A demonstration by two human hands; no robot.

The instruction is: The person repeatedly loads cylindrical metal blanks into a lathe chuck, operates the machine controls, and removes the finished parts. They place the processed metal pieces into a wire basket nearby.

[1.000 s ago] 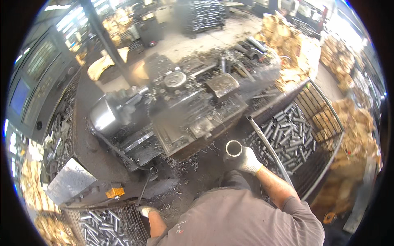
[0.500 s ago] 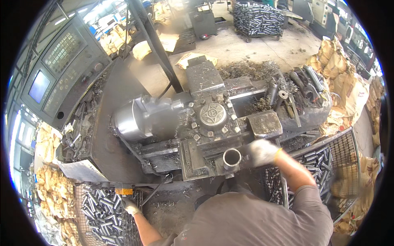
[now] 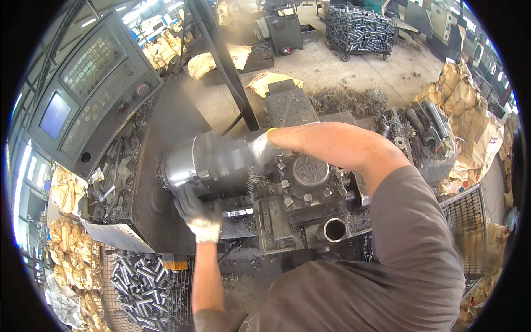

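My left hand (image 3: pixel 199 214), in a grey-and-white glove, lies against the lower side of the lathe's metal chuck (image 3: pixel 181 162), fingers stretched out. My right hand (image 3: pixel 264 148), gloved too, reaches across the machine to the right end of the chuck. Its fingers are blurred and partly hidden, so I cannot tell what they hold. Beside my right forearm is the tool turret (image 3: pixel 310 170) with its round star-marked cap and several square-headed bolts. Below the turret, an open-ended metal cylinder (image 3: pixel 334 229) sits in a holder.
A wire basket (image 3: pixel 108 299) of short metal tubes (image 3: pixel 145 285) stands low at the left. The control panel (image 3: pixel 83 99) rises at the upper left. A dark post (image 3: pixel 224 61) stands behind the chuck. Metal shavings (image 3: pixel 351 102) lie beyond the turret. Another basket (image 3: pixel 467 224) is at the right.
My left hand has risen from the left tube basket to the chuck. My right hand has swung left from beside the turret to the chuck's end. The view has shifted slightly.
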